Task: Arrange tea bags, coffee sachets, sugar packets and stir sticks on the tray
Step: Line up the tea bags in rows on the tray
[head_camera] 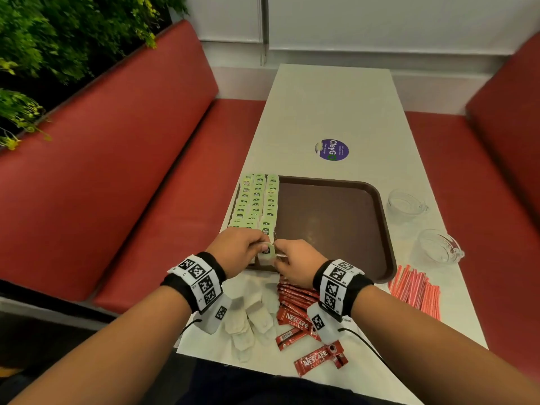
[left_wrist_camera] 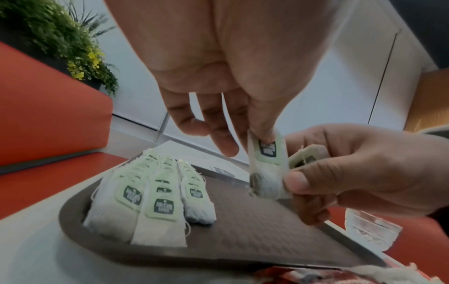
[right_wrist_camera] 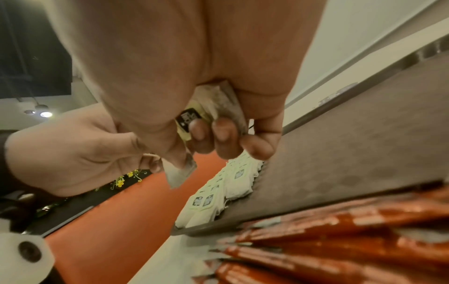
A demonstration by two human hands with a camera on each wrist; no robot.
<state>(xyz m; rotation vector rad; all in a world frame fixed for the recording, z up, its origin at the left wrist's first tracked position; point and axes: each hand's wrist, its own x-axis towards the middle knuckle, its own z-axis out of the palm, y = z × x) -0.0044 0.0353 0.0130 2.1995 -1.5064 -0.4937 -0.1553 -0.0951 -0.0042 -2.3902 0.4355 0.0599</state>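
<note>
A brown tray (head_camera: 336, 217) lies on the white table, with three rows of green-tagged tea bags (head_camera: 257, 200) along its left side. Over the tray's near left corner both hands meet on one tea bag (head_camera: 266, 252). My left hand (head_camera: 257, 244) pinches its green tag (left_wrist_camera: 267, 151) from above. My right hand (head_camera: 279, 252) pinches the bag's lower end (left_wrist_camera: 267, 186) with the thumb. Its curled fingers hold a second tea bag (right_wrist_camera: 218, 103), tag (left_wrist_camera: 303, 159) showing. Loose tea bags (head_camera: 248, 320), red coffee sachets (head_camera: 295, 305) and red stir sticks (head_camera: 415, 290) lie on the table nearer me.
Two clear glass cups (head_camera: 406, 203) (head_camera: 438, 247) stand right of the tray. A round purple sticker (head_camera: 331, 149) marks the table beyond it. Red bench seats (head_camera: 122, 176) flank the narrow table, and plants sit behind the left one. The tray's middle and right (left_wrist_camera: 255, 226) are bare.
</note>
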